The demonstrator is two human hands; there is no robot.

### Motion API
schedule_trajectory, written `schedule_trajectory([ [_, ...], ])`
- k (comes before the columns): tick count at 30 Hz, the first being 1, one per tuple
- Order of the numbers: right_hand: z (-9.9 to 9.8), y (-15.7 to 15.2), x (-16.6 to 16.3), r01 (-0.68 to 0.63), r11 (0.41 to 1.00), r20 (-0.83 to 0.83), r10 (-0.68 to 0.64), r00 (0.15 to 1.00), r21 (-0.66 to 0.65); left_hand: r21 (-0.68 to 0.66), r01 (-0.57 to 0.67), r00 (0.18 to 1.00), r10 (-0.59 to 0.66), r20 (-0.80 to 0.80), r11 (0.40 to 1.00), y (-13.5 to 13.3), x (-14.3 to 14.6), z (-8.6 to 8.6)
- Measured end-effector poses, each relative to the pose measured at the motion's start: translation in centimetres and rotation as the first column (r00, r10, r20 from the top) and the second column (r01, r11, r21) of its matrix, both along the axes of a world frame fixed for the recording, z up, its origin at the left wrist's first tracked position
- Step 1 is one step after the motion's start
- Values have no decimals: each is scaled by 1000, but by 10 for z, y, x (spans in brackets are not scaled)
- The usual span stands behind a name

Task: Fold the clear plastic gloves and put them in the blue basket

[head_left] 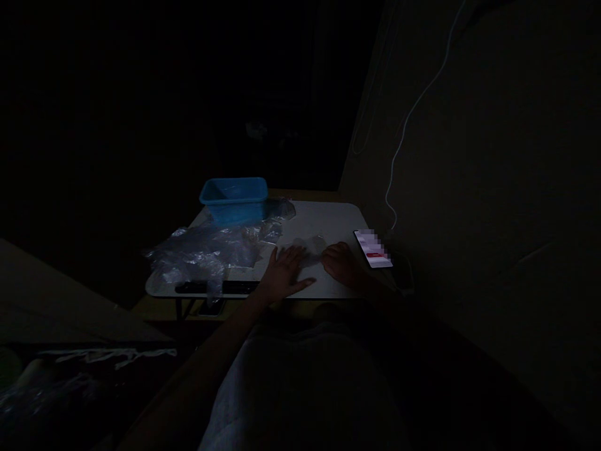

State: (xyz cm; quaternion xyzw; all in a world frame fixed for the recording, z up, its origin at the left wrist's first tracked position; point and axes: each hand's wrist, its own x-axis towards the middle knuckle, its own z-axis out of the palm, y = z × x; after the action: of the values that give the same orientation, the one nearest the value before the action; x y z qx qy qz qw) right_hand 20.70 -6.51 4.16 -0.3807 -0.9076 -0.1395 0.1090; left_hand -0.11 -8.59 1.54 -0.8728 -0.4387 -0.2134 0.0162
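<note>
Dim wall (493, 156) beside white table (328, 216) (crumpled clear plastic (201, 250) atop)

- A white table top with rounded corners (323, 216) carries the things.
- A blue rectangular plastic basket (237, 210) stands at its far left.
- Crumpled transparent plastic bags (201, 250) spread before the basket.
- A long black bar (240, 287) lies along the near edge, partly covered by plastic.
- A thin clear plastic piece (310, 249) lies around the middle, blurred.

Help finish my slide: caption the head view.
Left hand spread, right hand curled at a dim white table with crumpled plastic and a blue tub.
</note>
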Motion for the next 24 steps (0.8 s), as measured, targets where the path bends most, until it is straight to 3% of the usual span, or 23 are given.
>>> schedule_trajectory([
  [7,16,-14,-10,23,997,-126,-31,992,-69,92,50,990,-62,128,995,6,-4,10],
  [10,21,-14,-14,52,992,-133,-68,989,-117,92,85,987,-96,128,992,8,-4,26],
  [13,30,-11,-16,85,985,-190,-114,975,-151,40,45,992,-50,119,998,11,-7,44],
  [16,42,-7,-14,31,984,-296,-83,951,-178,-15,21,990,-19,136,1000,16,-12,58],
  [20,61,-1,-9,-66,954,-386,-55,921,-293,-182,74,964,-23,266,980,25,-20,66],
  [24,77,4,-6,-151,833,-519,-180,836,-532,-495,196,819,136,557,847,27,-25,74],
])
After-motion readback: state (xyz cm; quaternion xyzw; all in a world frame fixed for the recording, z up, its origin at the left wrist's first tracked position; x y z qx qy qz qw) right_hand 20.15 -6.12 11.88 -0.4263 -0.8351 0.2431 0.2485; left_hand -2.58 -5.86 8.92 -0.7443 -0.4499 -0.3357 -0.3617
